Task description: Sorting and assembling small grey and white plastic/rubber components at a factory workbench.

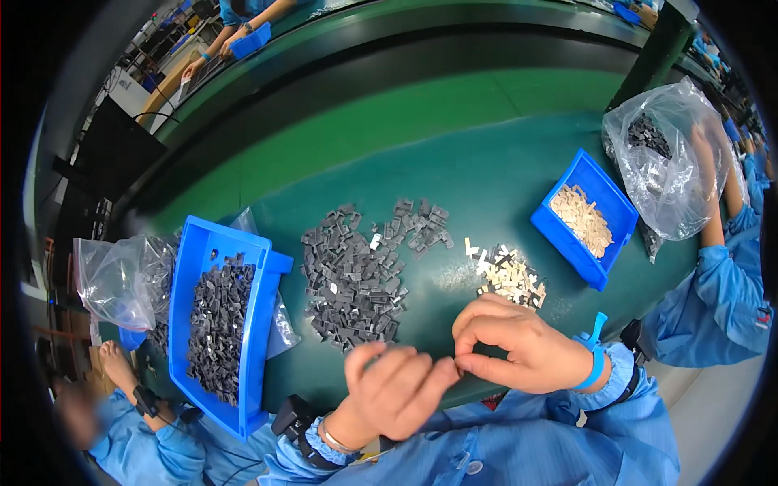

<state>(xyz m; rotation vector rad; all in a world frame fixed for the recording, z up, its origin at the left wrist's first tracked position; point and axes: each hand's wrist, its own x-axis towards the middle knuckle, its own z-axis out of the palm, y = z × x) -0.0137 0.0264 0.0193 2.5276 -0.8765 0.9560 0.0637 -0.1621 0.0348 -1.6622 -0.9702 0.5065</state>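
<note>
My left hand [395, 390] and my right hand [506, 342] meet at the near edge of the green table [486, 174], fingertips pinched together around something too small to make out. Just beyond my left hand lies a spread pile of dark grey small parts [350, 275]. Beyond my right hand sits a smaller pile of pale beige parts [509, 274]. My sleeves are blue and a blue band circles my right wrist.
A blue bin [267, 279] of dark parts stands at the left, clear plastic bags [113, 279] beside it. Another blue bin [604, 190] holds beige parts at the right. A person at the right handles a clear bag [664, 162]. Another person sits at lower left.
</note>
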